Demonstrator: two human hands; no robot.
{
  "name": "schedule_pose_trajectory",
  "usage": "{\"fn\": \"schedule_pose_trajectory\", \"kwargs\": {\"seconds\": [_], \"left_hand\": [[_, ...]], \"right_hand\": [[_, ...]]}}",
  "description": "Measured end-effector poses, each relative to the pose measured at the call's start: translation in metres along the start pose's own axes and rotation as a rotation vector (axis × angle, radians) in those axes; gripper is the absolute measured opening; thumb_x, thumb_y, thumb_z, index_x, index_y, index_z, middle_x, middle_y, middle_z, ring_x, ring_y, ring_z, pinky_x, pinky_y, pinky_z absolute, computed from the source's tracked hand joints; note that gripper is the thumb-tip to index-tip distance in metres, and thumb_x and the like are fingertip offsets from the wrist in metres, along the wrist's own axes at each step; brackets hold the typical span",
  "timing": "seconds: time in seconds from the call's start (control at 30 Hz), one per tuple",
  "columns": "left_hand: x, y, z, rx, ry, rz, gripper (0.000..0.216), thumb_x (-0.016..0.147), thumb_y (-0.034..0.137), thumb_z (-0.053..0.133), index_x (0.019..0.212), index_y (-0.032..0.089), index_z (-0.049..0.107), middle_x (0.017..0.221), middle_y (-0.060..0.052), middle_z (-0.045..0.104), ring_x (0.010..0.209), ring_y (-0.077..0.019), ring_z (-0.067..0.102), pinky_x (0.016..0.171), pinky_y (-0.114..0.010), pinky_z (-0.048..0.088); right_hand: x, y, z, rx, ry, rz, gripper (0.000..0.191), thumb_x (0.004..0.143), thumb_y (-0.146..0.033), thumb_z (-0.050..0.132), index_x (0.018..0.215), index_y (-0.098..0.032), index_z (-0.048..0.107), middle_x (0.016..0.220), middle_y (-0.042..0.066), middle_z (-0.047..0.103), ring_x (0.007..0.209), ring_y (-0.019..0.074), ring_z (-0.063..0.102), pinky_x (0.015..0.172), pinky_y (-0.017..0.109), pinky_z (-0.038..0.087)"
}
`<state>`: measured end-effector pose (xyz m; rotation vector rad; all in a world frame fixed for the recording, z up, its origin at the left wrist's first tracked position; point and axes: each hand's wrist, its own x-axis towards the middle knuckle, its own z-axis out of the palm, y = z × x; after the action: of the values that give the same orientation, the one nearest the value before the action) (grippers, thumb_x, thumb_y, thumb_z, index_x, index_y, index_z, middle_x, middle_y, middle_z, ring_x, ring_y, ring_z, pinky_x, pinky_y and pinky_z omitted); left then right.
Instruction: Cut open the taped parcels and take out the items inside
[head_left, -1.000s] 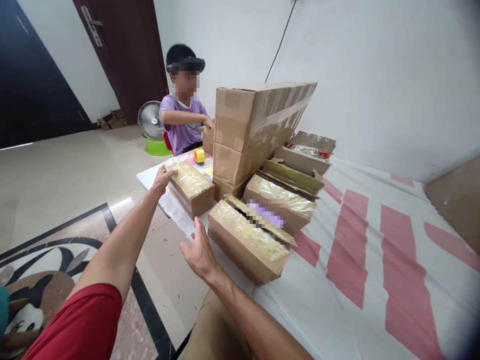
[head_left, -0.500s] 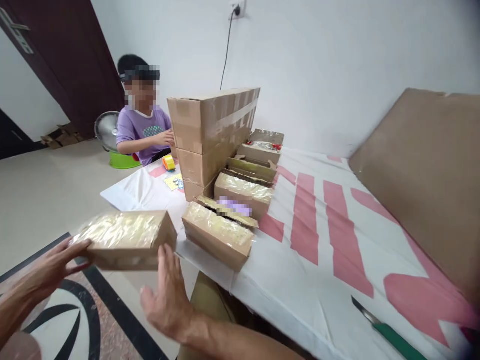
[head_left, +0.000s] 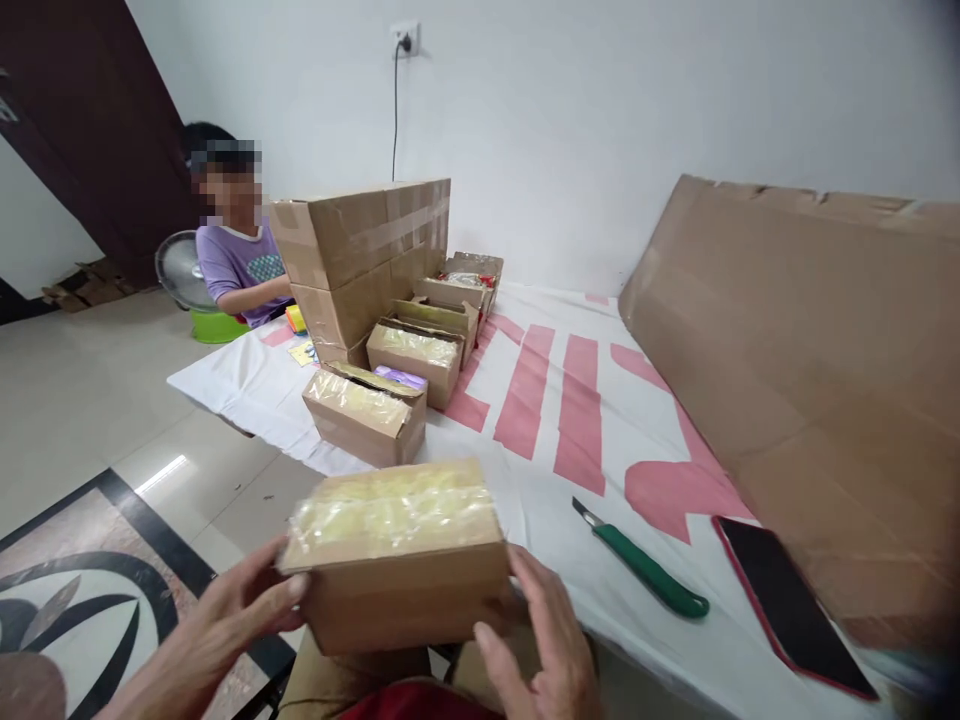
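Note:
A cardboard box (head_left: 409,600) with shiny clear tape over its yellowish top is held above my lap, at the table's near edge. My left hand (head_left: 251,605) grips its left end, thumb on the front face. At the right end, my right hand (head_left: 536,640) has its fingers against the side and its thumb near the lower front corner. Just beyond stands another taped box (head_left: 360,415) with a raised flap. A green-handled knife (head_left: 649,570) lies on the table to the right of my right hand.
Stacked taped cartons (head_left: 360,260) and more small boxes (head_left: 416,360) stand farther back. A phone (head_left: 795,605) lies at right, beside a large cardboard sheet (head_left: 810,380). Across the table sits a person (head_left: 247,260) in a purple shirt, near a fan (head_left: 180,270).
The box has moved from the left to in front of me, held in both hands. My view has turned right, bringing the phone into sight.

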<state>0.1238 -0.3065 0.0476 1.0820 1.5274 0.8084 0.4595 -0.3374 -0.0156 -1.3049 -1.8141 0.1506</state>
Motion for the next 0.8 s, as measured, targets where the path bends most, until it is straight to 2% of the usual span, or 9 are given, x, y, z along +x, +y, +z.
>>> {"fn": "schedule_pose_trajectory", "kwargs": {"seconds": [0.07, 0.13, 0.2, 0.27, 0.37, 0.5, 0.6, 0.67, 0.8], "left_hand": [[0.006, 0.033, 0.043, -0.045, -0.136, 0.083, 0.067, 0.069, 0.062, 0.080, 0.133, 0.043, 0.071, 0.137, -0.004, 0.074, 0.138, -0.0418, 0.061, 0.111, -0.066, 0.053], [0.023, 0.053, 0.079, -0.087, -0.193, 0.224, 0.064, 0.070, 0.056, 0.081, 0.131, 0.036, 0.074, 0.137, -0.007, 0.073, 0.136, -0.0401, 0.062, 0.115, -0.061, 0.051], [0.046, 0.056, 0.106, -0.120, -0.200, 0.337, 0.067, 0.071, 0.050, 0.080, 0.135, 0.032, 0.071, 0.136, -0.009, 0.072, 0.131, -0.0384, 0.064, 0.114, -0.058, 0.051], [0.071, 0.045, 0.123, -0.120, -0.223, 0.343, 0.068, 0.070, 0.046, 0.080, 0.135, 0.029, 0.070, 0.132, -0.011, 0.074, 0.126, -0.0379, 0.066, 0.111, -0.058, 0.052], [0.101, 0.015, 0.119, -0.076, -0.190, 0.231, 0.066, 0.064, 0.041, 0.083, 0.127, 0.023, 0.073, 0.126, -0.016, 0.074, 0.121, -0.0391, 0.068, 0.106, -0.058, 0.055], [0.134, -0.012, 0.082, -0.061, 0.106, 0.192, 0.090, 0.061, 0.046, 0.088, 0.141, 0.016, 0.059, 0.136, -0.024, 0.065, 0.124, -0.0401, 0.067, 0.106, -0.059, 0.054], [0.161, -0.014, 0.063, -0.066, 0.296, 0.169, 0.119, 0.057, 0.048, 0.093, 0.158, 0.020, 0.037, 0.159, -0.027, 0.044, 0.136, -0.0441, 0.058, 0.108, -0.060, 0.052], [0.179, -0.013, 0.060, -0.098, 0.306, 0.215, 0.128, 0.055, 0.050, 0.095, 0.162, 0.026, 0.030, 0.166, -0.025, 0.036, 0.141, -0.0446, 0.055, 0.110, -0.058, 0.052], [0.203, -0.015, 0.073, -0.124, 0.297, 0.343, 0.125, 0.060, 0.059, 0.092, 0.163, 0.030, 0.028, 0.168, -0.020, 0.034, 0.142, -0.0433, 0.054, 0.114, -0.057, 0.050]], "right_hand": [[-0.005, 0.015, -0.020, -0.077, 0.115, 0.038, 0.069, 0.097, -0.029, 0.062, 0.162, -0.024, 0.038, 0.143, 0.019, 0.063, 0.126, 0.0383, 0.065, 0.097, 0.058, 0.061], [-0.005, 0.032, -0.028, -0.128, 0.252, 0.074, 0.067, 0.097, -0.031, 0.063, 0.160, -0.022, 0.042, 0.142, 0.020, 0.063, 0.125, 0.0380, 0.065, 0.098, 0.058, 0.060], [-0.002, 0.053, -0.026, -0.155, 0.357, 0.114, 0.063, 0.097, -0.034, 0.063, 0.156, -0.021, 0.046, 0.139, 0.021, 0.065, 0.124, 0.0373, 0.065, 0.099, 0.058, 0.059], [-0.003, 0.078, -0.020, -0.147, 0.385, 0.186, 0.059, 0.097, -0.039, 0.062, 0.151, -0.018, 0.050, 0.136, 0.021, 0.067, 0.123, 0.0370, 0.066, 0.098, 0.056, 0.059], [-0.013, 0.111, -0.012, -0.052, 0.324, 0.399, 0.059, 0.096, -0.050, 0.058, 0.144, -0.016, 0.055, 0.132, 0.021, 0.070, 0.117, 0.0362, 0.069, 0.094, 0.053, 0.060], [-0.027, 0.133, -0.011, 0.046, 0.287, 0.593, 0.073, 0.089, -0.063, 0.062, 0.147, -0.019, 0.055, 0.135, 0.018, 0.069, 0.110, 0.0340, 0.071, 0.088, 0.047, 0.060], [-0.023, 0.138, -0.010, 0.095, 0.271, 0.611, 0.082, 0.084, -0.066, 0.068, 0.149, -0.019, 0.053, 0.138, 0.018, 0.066, 0.111, 0.0335, 0.070, 0.092, 0.047, 0.059], [-0.017, 0.141, -0.005, 0.131, 0.259, 0.588, 0.081, 0.082, -0.066, 0.071, 0.146, -0.018, 0.055, 0.134, 0.018, 0.068, 0.114, 0.0346, 0.069, 0.097, 0.049, 0.057], [-0.010, 0.150, 0.011, 0.161, 0.282, 0.574, 0.072, 0.082, -0.065, 0.072, 0.136, -0.018, 0.059, 0.127, 0.017, 0.071, 0.121, 0.0369, 0.066, 0.105, 0.054, 0.053]]}}
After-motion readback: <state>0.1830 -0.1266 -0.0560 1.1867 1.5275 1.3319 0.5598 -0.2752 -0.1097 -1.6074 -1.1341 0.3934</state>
